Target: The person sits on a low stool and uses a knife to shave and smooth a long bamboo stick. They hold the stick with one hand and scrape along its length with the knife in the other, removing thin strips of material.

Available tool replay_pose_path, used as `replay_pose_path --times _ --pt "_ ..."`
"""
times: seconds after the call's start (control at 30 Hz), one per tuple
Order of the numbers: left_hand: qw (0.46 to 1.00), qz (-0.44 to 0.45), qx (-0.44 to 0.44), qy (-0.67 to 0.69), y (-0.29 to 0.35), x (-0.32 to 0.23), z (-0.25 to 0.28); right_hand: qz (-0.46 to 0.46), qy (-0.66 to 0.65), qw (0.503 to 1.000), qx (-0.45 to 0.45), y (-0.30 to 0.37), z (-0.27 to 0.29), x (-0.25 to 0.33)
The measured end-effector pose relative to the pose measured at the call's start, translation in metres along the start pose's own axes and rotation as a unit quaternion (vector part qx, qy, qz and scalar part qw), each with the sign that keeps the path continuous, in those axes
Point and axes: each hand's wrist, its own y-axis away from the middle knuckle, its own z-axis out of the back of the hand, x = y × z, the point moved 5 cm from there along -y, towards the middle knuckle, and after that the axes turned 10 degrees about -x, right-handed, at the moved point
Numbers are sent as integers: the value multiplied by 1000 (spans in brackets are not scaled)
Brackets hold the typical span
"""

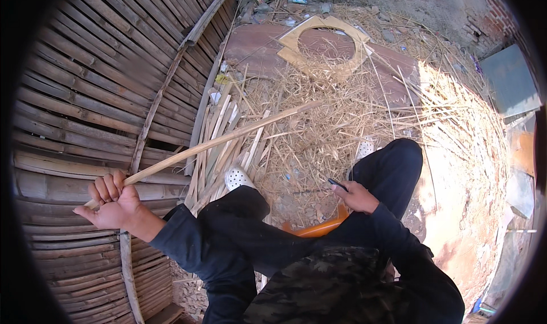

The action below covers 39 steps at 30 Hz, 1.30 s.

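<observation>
My left hand is closed round one end of a long, pale bamboo strip. The strip slants up and to the right from my fist, above other bamboo strips lying on the ground. Over by my right knee, my right hand is closed on a short tool with a black handle. I cannot make out a blade on it. The strip's far end is well apart from this hand, over a heap of shavings.
To my left stands a bamboo slat wall. An orange plastic seat shows beneath my legs. Farther off lies a wooden board with a round hole. A brick wall closes the back, with a grey-blue panel at right.
</observation>
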Motion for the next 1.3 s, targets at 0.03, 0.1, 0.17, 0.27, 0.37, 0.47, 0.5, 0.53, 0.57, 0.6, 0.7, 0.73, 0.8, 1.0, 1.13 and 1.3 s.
replay_pose_path --times 0.03,0.1,0.17,0.27,0.37,0.47,0.5,0.53,0.57,0.6,0.7,0.73,0.8,1.0,1.13,1.3 --pt "1000 -18 -17 4 -1 -6 8 26 -6 999 -27 18 30 14" --pt "999 -20 -30 41 -2 5 14 67 -35 989 -130 49 88 10" --pt "997 -35 -44 60 2 1 14 60 -131 962 -234 77 135 8" --pt "993 -43 -65 83 10 11 4 -19 -263 878 -400 95 182 -46" --pt "990 -41 -104 85 22 30 -14 0 -109 837 -536 91 195 -180" --pt "987 -48 -127 87 31 48 -17 -110 50 824 -553 96 154 -297" --pt "990 -37 -108 84 30 61 -18 -112 153 785 -590 105 131 -355" --pt "989 -18 -112 97 32 79 -17 -117 260 738 -612 123 115 -398" --pt "989 -25 -116 90 37 73 -11 -188 201 808 -521 120 95 -400" --pt "988 -27 -120 89 40 72 -9 -260 141 855 -425 120 71 -394" --pt "991 -24 -111 65 50 73 -18 -328 111 870 -351 139 30 -406" --pt "992 -19 -110 59 52 81 -23 -334 118 864 -356 149 16 -427" --pt "995 1 -86 52 56 84 -33 -408 105 856 -298 158 -7 -454" --pt "996 -19 -77 37 83 83 -64 -483 142 817 -281 162 -28 -436" --pt "996 -37 -71 27 90 72 -79 -447 200 816 -308 150 -43 -405" --pt "996 -26 -67 55 98 67 -89 -329 214 912 -122 110 -73 -379"
